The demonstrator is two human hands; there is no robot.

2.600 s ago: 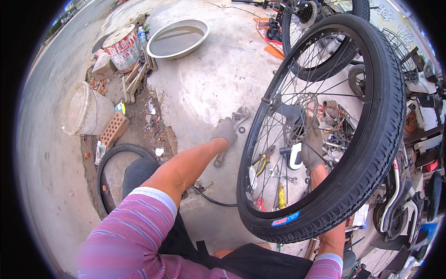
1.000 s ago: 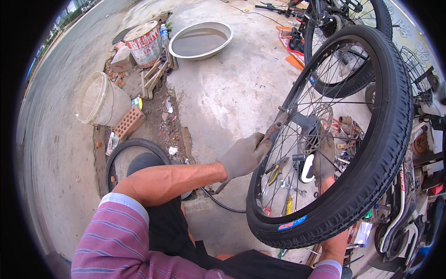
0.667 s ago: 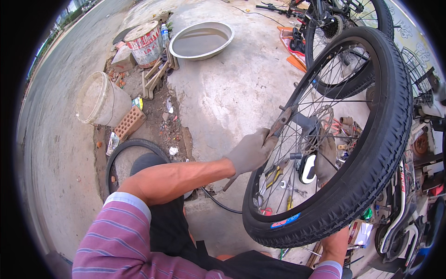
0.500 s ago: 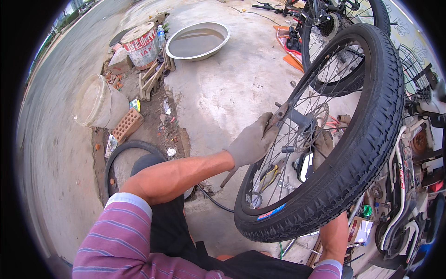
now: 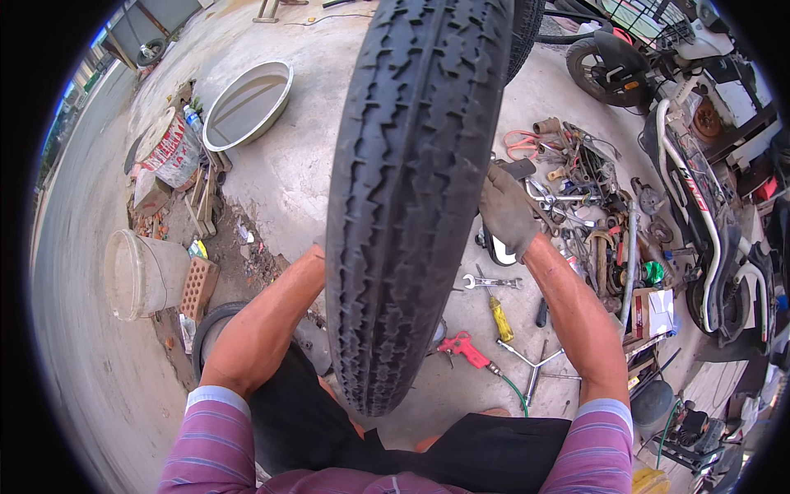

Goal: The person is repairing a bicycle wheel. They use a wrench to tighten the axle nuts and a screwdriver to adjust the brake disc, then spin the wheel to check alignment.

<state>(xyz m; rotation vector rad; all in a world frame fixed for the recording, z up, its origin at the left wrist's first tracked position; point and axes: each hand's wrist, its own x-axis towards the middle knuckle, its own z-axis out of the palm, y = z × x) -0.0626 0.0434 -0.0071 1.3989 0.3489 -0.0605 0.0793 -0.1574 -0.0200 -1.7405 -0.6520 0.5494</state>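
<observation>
A bicycle wheel with a knobbly black tyre point(image 5: 411, 206) stands upright before me, tread side facing me, hiding its spokes and hub. My right hand point(image 5: 508, 212), in a grey-brown work glove, is closed on the wheel's right side at about hub height; its fingertips are partly hidden. On the left, my forearm reaches behind the tyre, which covers the fingers of my left hand point(image 5: 322, 249). Below the right hand lie an open-ended wrench point(image 5: 492, 282), a yellow-handled tool point(image 5: 500, 319), a red air gun point(image 5: 466, 349) with a green hose, and a three-armed socket wrench point(image 5: 533, 369).
Tools and metal parts point(image 5: 597, 193) are heaped at right, beside a motor scooter frame point(image 5: 695, 206). At left stand a water-filled basin point(image 5: 278, 103), a paint bucket point(image 5: 171, 156), a white bucket point(image 5: 132, 272) and a holed brick point(image 5: 198, 288). Another tyre point(image 5: 206, 325) lies by my left leg.
The wheel has swung from tilted at the right to upright in front of me, tread facing me. My left hand has gone behind it; my right hand now shows beside it. The view has shifted.
</observation>
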